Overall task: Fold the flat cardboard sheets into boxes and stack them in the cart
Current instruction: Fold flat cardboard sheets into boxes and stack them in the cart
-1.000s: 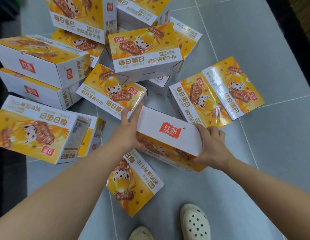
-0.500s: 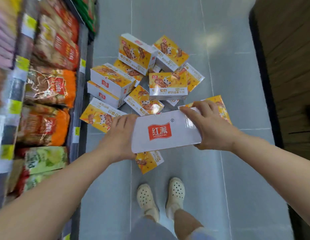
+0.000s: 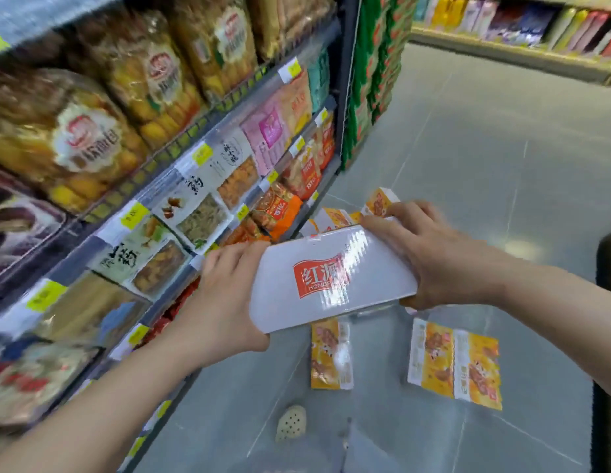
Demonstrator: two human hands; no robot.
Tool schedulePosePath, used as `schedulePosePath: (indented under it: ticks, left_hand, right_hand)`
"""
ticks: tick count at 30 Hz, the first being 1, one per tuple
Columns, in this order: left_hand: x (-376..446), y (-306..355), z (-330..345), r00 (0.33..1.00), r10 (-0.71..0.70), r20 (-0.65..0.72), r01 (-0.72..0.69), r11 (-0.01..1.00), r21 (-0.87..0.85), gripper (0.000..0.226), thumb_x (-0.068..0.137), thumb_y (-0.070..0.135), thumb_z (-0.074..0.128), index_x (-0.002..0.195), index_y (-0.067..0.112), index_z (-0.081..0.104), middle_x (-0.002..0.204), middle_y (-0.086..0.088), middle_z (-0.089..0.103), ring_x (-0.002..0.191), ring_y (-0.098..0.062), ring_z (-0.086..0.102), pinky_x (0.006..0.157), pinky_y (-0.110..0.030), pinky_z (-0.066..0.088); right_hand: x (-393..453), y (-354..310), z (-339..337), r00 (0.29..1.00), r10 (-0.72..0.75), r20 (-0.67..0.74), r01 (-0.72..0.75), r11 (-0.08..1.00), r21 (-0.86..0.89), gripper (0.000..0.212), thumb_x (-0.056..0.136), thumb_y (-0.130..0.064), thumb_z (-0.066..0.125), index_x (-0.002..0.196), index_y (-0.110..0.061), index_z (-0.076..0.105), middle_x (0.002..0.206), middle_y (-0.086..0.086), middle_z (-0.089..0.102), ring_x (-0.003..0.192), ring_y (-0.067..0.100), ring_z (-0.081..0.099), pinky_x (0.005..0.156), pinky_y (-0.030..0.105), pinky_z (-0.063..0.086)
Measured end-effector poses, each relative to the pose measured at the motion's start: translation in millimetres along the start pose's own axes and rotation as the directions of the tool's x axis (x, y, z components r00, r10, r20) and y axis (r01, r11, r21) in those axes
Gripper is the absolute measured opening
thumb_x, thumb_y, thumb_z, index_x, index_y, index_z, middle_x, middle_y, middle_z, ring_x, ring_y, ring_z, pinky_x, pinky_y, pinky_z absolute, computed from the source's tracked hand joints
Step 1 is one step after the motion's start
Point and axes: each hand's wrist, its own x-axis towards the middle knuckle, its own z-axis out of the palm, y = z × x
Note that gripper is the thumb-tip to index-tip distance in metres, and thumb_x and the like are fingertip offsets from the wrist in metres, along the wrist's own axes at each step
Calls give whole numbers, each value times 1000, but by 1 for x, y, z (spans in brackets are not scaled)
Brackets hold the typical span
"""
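Observation:
I hold a folded white box (image 3: 331, 281) with a red logo at chest height, above the floor. My left hand (image 3: 222, 302) grips its left end, fingers curled behind it. My right hand (image 3: 430, 254) grips its right end, fingers over the top edge. Two flat yellow cardboard sheets lie on the grey floor below: a narrow sheet (image 3: 331, 355) and a wider sheet (image 3: 454, 363). Several folded yellow boxes (image 3: 341, 216) show on the floor just beyond the held box, mostly hidden by it. No cart is in view.
A store shelf (image 3: 181, 155) packed with snack bags runs along the left, close to my left arm. Another shelf (image 3: 515, 32) stands far off at the top right. A dark object (image 3: 608, 302) borders the right edge. My shoe (image 3: 290, 423) shows on the grey tiled floor.
I have lifted the white box up from the pile and my view has swung up and to the left, toward the shelf. Both hands keep their hold on the box ends.

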Motion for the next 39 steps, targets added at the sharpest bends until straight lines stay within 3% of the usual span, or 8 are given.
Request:
schedulePosePath:
  ticks: [5,10,14,18,22,28,34,39]
  left_hand:
    - [-95,-1,-17,947,-226,-228,224,974,-35,92,43,33,60,126,35,21,104,15,22,111,-11,22,85,-18,18]
    - [-211,11,-16,781,-492,-385,492,864,-107,97,41,35,60,132,25,28,102,15,21,108,-10,20,87,-16,19]
    - [-310,27,-7,598,-699,-392,688,699,-198,106,43,37,72,136,23,23,108,16,19,116,-12,19,89,-16,18]
    - [-406,43,9,414,-809,-418,799,543,-258,109,38,48,62,137,25,22,125,9,31,126,-17,23,95,-21,22]
    - [-505,60,23,216,-914,-344,860,345,-375,114,44,50,71,139,27,13,122,17,21,124,-10,10,102,-31,32]
    - [-664,75,54,9,-920,-392,913,167,-371,119,31,62,60,138,19,28,129,2,38,122,-23,33,94,-26,25]
    - [-781,94,75,-158,-889,-431,909,39,-414,110,34,68,52,130,20,31,121,-7,51,111,-33,48,96,-33,32]
    - [-843,101,72,-305,-874,-378,859,-81,-505,109,36,78,51,130,30,25,126,2,44,117,-24,39,91,-51,44]
  right_hand:
    - [22,-61,-24,956,-292,15,292,954,-59,95,46,-70,39,130,-39,4,129,13,33,122,22,18,97,51,41]
    - [29,-149,-29,802,-597,17,593,793,-141,100,53,-46,72,132,-31,13,124,19,40,111,18,21,97,49,39]
    - [17,-240,-26,610,-776,162,793,593,-140,106,53,-45,70,138,-40,6,132,12,29,117,15,14,95,50,41]
    - [-5,-332,-2,399,-908,131,913,378,-156,101,47,-47,63,135,-31,15,125,17,41,112,17,21,87,48,46]
    - [-49,-431,31,207,-957,205,975,184,-125,101,51,-46,64,138,-34,12,131,14,34,116,15,16,91,48,44]
    - [-127,-580,87,-67,-987,147,993,-80,-87,93,48,-55,46,132,-22,25,115,22,51,106,21,26,83,49,46]
    - [-203,-698,119,-232,-945,231,970,-242,-15,102,55,-45,78,132,-30,12,124,19,41,112,19,19,92,43,39]
    - [-238,-777,137,-358,-890,283,931,-365,29,98,58,-53,72,133,-32,12,127,20,41,120,27,23,96,45,34]
